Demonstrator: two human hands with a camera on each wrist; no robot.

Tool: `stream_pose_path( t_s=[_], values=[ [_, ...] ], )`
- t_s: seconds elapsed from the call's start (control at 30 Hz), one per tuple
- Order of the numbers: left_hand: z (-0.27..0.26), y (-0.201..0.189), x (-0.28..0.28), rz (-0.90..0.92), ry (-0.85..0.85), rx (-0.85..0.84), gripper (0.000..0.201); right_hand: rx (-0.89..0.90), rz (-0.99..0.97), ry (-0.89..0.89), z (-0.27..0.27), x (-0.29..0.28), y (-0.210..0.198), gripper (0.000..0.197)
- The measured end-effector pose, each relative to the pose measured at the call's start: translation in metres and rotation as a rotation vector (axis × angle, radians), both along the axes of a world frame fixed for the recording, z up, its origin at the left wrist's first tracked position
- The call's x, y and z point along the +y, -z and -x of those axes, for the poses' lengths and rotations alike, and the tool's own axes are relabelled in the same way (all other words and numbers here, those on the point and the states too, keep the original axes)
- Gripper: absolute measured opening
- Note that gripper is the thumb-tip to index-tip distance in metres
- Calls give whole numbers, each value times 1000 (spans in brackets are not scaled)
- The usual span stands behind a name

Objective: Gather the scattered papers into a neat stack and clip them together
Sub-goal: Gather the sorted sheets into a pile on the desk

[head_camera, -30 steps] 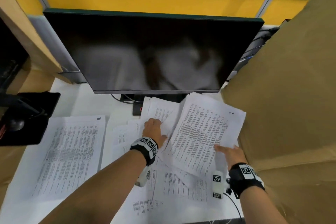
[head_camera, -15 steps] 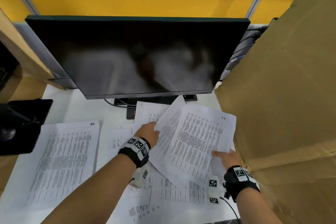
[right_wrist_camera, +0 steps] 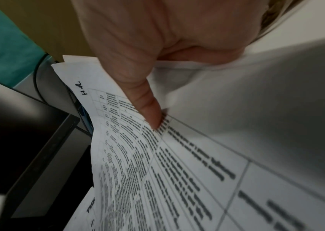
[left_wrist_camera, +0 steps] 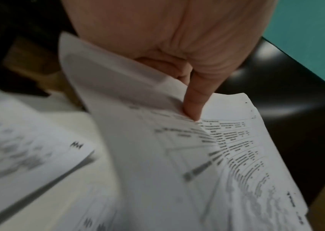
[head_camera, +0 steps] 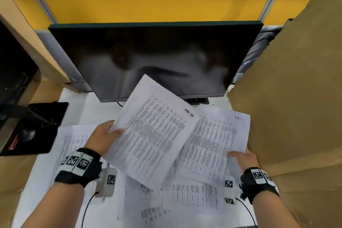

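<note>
Printed white papers lie scattered over the white desk [head_camera: 88, 109]. My left hand [head_camera: 103, 138] pinches the left edge of a lifted sheet [head_camera: 151, 135], thumb on top; the left wrist view shows the thumb [left_wrist_camera: 194, 101] pressing the same sheet [left_wrist_camera: 157, 156]. My right hand [head_camera: 244, 159] grips the right edge of another sheet [head_camera: 214, 144] marked with handwriting, thumb [right_wrist_camera: 148, 107] on its printed table [right_wrist_camera: 157, 164]. More sheets lie flat below [head_camera: 194, 196] and at the left [head_camera: 74, 140]. No clip is visible.
A dark monitor [head_camera: 157, 57] stands just behind the papers. A large cardboard box [head_camera: 296, 98] crowds the right side. A black stand base [head_camera: 35, 127] sits at the left, with cardboard beside it. Cables trail from both wrist cameras.
My left hand has picked a sheet up off the desk and raised it toward the monitor. The right hand keeps hold of its sheet, which has slid slightly right.
</note>
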State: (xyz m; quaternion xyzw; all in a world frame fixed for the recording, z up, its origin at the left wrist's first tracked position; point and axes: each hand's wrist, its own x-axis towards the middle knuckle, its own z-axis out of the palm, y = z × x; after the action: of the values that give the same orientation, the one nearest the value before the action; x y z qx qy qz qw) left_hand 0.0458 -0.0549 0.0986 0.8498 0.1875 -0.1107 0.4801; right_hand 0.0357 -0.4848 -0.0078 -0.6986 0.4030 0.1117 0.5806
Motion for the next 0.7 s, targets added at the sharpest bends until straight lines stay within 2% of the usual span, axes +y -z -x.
stream_pose_path(
  t_s=[0.07, 0.17, 0.3, 0.4, 0.5, 0.57, 0.6, 0.63, 0.7],
  values=[
    [12, 5, -7, 159, -71, 44, 10, 26, -21, -23, 0, 7, -3, 25],
    [27, 20, -32, 268, -73, 105, 12, 37, -77, -49, 1, 24, -9, 16],
    [40, 52, -69, 287, -52, 178, 16, 0, -162, -68, 8, 51, -13, 12],
    [45, 76, -85, 238, 8, 242, 23, 2, -209, -108, 12, 69, -9, 20],
    [45, 88, -91, 215, -18, 231, 35, 0, -317, -47, 13, 85, -19, 28],
    [45, 91, -93, 232, -36, 219, 42, 41, -358, -58, 16, 88, -26, 49],
    [45, 94, -93, 235, -33, 214, 44, 40, -333, -93, 17, 89, -27, 62],
    [45, 95, -94, 235, -12, 214, 44, 21, -286, -152, 18, 90, -23, 66],
    [46, 97, -96, 241, 56, 218, 43, -44, -177, -280, 19, 91, -17, 44]
  ],
)
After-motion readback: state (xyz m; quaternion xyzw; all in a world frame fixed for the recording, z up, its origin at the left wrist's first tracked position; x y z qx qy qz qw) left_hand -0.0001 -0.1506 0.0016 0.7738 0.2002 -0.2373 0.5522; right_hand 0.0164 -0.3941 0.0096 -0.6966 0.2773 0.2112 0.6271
